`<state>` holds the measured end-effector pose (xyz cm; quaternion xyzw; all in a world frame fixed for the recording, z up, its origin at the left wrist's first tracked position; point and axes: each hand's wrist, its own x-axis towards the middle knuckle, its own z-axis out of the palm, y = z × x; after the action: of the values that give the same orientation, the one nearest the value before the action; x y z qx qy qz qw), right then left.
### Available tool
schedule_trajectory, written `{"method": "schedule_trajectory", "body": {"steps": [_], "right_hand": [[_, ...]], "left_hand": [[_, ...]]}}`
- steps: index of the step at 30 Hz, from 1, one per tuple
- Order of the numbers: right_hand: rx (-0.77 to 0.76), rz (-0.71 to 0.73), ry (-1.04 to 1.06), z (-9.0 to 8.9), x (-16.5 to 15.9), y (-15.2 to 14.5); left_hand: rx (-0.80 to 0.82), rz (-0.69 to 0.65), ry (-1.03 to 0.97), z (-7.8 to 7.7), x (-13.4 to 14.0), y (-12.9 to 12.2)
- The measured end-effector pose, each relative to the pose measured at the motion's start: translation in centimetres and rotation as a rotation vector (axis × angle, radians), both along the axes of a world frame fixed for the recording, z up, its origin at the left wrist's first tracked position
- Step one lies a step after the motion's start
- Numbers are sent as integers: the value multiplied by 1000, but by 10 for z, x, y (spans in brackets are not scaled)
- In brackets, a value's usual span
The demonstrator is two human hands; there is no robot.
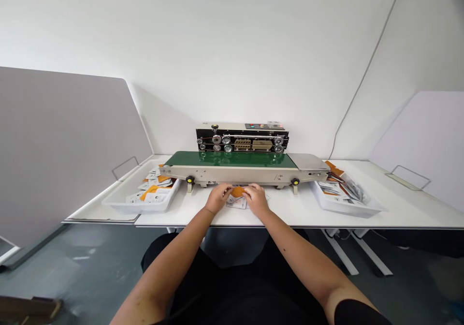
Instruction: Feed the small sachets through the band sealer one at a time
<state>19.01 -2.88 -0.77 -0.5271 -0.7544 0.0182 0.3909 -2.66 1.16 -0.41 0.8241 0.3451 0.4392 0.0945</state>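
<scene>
Print on the packets (236, 201) and the sealing machine (242, 141) seems too small to read.

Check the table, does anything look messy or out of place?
Nothing stands out. Both hands hold an orange pouch before the sealer; packets lie jumbled in the left tray and right tray.

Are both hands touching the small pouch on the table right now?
Touching. The head view shows the left hand and right hand closed around the orange-and-white pouch on the table, with no gap visible.
</scene>
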Motion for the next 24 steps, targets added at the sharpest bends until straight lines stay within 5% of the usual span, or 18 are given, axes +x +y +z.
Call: {"method": "schedule_trajectory", "body": {"steps": [7, 11, 19, 24], "right_hand": [[-96, 172, 281, 33, -4, 20], [-243, 211, 358, 36, 2, 25], [-298, 186, 394, 27, 3, 21], [-231, 243, 368, 53, 19, 23]], "left_hand": [[-351, -202, -187, -3, -4, 5], [-481, -227, -309, -4, -3, 10], [-559, -248, -372, -2, -3, 8], [-546, -281, -384, -1, -5, 5]]}}
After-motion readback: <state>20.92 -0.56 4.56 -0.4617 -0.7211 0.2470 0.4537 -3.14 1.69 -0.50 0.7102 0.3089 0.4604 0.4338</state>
